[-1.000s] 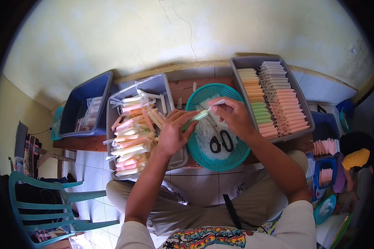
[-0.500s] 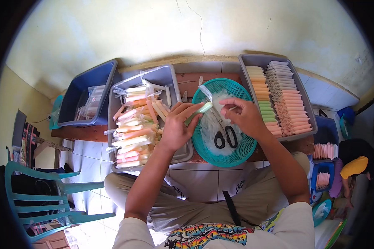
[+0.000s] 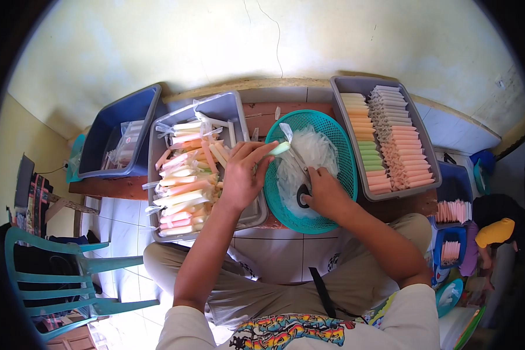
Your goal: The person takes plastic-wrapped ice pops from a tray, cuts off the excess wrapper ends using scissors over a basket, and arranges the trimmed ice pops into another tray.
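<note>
My left hand (image 3: 244,170) is closed around a pale green ice pop (image 3: 280,149), a filled plastic tube with its clear tied end pointing up, over the left side of the teal mesh basket (image 3: 348,201). Inside the basket lie black-handled scissors (image 3: 303,197) on a heap of clear plastic scraps (image 3: 321,144). My right hand (image 3: 328,195) has its fingers closed at the handles and covers part of them. The scissor blades point up toward the ice pop's tied end.
Left of the basket, a grey tub (image 3: 232,108) holds loose ice pops in mixed colours. On the right another grey tub (image 3: 395,197) has them in neat rows. A blue tub (image 3: 90,157) stands far left. A green chair (image 3: 46,262) and a person (image 3: 496,224) flank me.
My right hand has moved down from beside the ice pop's tied end onto the scissor handles. My left hand keeps the ice pop, shifted slightly left.
</note>
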The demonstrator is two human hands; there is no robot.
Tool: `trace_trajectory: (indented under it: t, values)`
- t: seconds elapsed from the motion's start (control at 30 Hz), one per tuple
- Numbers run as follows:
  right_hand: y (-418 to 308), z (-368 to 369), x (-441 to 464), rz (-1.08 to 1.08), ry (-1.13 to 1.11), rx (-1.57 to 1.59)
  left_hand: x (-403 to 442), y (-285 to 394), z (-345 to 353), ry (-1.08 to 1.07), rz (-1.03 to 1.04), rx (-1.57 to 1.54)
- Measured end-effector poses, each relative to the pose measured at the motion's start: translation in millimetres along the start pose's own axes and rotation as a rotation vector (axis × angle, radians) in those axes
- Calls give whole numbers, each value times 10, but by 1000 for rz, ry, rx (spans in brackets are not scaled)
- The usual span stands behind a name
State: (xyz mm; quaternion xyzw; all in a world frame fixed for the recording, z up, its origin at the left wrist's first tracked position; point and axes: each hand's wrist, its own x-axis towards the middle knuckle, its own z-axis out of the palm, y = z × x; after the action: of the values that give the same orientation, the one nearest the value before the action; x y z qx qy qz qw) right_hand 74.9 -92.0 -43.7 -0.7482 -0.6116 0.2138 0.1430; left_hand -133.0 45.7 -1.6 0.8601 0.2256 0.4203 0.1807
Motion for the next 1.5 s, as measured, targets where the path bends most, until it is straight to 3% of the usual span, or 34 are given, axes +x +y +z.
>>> trace_trajectory:
  t: [0.43, 0.73, 0.8, 1.23, 1.3, 1.5]
  values:
    - [120, 71, 9, -76, 116, 79, 8, -2, 22, -14, 7, -13]
    - [-55, -395, -260, -150, 102, 320, 39, -35, 8, 23, -15, 105]
    - [-48, -415, -302, -263, 203, 262, 45, -52, -28, 38, -55, 124]
    - [-105, -588, -439, -292, 91, 373, 32, -73, -25, 32, -171, 170]
    - [-102, -544, -417, -344, 128, 324, 54, -67, -19, 33, -71, 160]
    - [-160, -518, -368, -338, 132, 339, 20, -64, 1, 33, -50, 155]
